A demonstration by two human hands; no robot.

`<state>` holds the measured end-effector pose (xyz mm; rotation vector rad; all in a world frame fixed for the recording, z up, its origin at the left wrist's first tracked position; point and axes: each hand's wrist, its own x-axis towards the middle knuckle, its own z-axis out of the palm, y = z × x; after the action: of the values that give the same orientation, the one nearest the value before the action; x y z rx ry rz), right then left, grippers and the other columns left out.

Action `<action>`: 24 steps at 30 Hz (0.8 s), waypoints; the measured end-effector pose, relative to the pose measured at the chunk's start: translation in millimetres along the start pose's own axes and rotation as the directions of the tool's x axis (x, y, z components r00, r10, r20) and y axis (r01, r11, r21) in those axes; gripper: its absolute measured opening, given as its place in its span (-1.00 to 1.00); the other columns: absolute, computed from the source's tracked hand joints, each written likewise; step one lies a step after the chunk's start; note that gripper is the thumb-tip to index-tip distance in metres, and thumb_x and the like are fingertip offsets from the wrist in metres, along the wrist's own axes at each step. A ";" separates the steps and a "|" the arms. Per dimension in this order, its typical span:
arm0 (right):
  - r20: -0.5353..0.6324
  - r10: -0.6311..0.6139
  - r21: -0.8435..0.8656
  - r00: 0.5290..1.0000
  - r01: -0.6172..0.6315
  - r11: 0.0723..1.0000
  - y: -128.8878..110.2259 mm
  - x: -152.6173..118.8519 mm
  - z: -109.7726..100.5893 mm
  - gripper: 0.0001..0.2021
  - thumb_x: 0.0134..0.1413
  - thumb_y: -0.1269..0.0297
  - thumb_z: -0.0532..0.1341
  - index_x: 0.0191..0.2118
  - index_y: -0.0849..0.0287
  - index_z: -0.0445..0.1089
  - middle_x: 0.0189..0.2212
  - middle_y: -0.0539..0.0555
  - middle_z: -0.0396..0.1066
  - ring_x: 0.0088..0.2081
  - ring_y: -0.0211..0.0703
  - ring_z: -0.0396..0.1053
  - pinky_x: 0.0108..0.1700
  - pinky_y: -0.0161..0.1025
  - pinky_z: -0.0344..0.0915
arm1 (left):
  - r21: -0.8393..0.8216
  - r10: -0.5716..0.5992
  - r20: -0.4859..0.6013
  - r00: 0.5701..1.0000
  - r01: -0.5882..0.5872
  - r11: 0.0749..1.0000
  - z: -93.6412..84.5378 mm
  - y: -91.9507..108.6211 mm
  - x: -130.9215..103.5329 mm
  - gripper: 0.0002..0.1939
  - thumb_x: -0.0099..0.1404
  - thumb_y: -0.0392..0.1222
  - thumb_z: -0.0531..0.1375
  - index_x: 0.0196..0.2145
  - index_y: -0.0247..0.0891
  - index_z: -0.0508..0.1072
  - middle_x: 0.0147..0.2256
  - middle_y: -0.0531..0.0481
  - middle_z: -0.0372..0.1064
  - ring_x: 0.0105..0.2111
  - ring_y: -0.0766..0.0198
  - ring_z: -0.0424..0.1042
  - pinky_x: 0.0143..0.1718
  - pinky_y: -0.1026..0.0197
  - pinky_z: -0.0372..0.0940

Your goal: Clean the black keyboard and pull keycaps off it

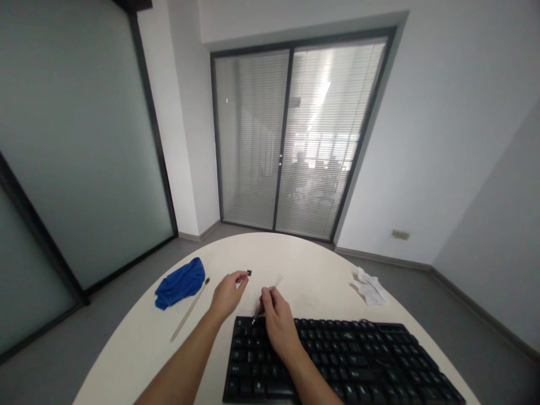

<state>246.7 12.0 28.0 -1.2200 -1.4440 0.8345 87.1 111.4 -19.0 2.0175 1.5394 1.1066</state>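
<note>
Between the fingertips of my left hand (229,292) is a small black keycap (249,273), held above the table beyond the keyboard. My right hand (276,318) is closed on a thin tool (258,314) with a dark lower end and a pale end that sticks out past the fingers. The tool's lower tip is at the upper left part of the black keyboard (346,360). Part of the keyboard is hidden under my right hand and forearm.
A blue cloth (180,283) lies at the left of the round white table (139,337). Beside it rests a long thin stick (188,315) with a dark tip. A crumpled white tissue (370,287) sits at the right.
</note>
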 end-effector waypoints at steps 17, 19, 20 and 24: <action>0.024 -0.001 0.007 1.000 0.001 1.000 -9.5 -10.7 -1.4 -0.61 0.26 -0.08 0.01 -0.38 0.13 0.29 -0.55 -0.05 0.29 -0.48 -0.20 0.24 -0.39 -0.30 0.15 | -0.007 -0.055 -0.026 0.998 0.054 0.998 -8.4 10.9 -14.8 -0.76 0.33 -0.17 0.13 -0.09 -0.23 0.47 -0.19 -0.07 0.54 -0.17 0.19 0.50 -0.10 0.19 0.33; 0.028 -0.013 0.003 1.000 0.013 1.000 -11.1 -16.8 -1.4 -0.60 0.26 -0.08 0.01 -0.38 0.14 0.29 -0.55 -0.05 0.28 -0.48 -0.20 0.23 -0.39 -0.30 0.15 | -0.004 -0.066 -0.035 0.997 0.065 0.998 -11.6 13.5 -21.7 -0.77 0.32 -0.17 0.12 -0.10 -0.22 0.47 -0.21 -0.06 0.54 -0.17 0.20 0.51 -0.10 0.20 0.32; 0.028 -0.019 0.004 0.999 0.019 1.000 -11.5 -19.4 -1.5 -0.60 0.26 -0.08 0.02 -0.38 0.14 0.30 -0.55 -0.05 0.28 -0.48 -0.21 0.23 -0.39 -0.31 0.15 | -0.002 -0.071 -0.038 0.997 0.071 0.997 -13.0 14.8 -24.8 -0.77 0.32 -0.17 0.12 -0.10 -0.22 0.47 -0.21 -0.06 0.54 -0.18 0.20 0.51 -0.11 0.21 0.32; 0.022 -0.040 0.021 0.999 0.039 0.999 -11.9 -24.4 -1.0 -0.60 0.25 -0.08 0.04 -0.37 0.16 0.32 -0.55 -0.05 0.27 -0.48 -0.21 0.23 -0.40 -0.31 0.16 | 0.008 -0.092 -0.053 0.994 0.092 0.996 -17.1 18.4 -31.8 -0.77 0.32 -0.17 0.12 -0.11 -0.21 0.47 -0.24 -0.04 0.54 -0.21 0.21 0.51 -0.15 0.22 0.31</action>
<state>243.7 -14.6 32.9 -1.1666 -1.4696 0.8366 82.8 72.9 -7.0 1.9179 1.6501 1.1265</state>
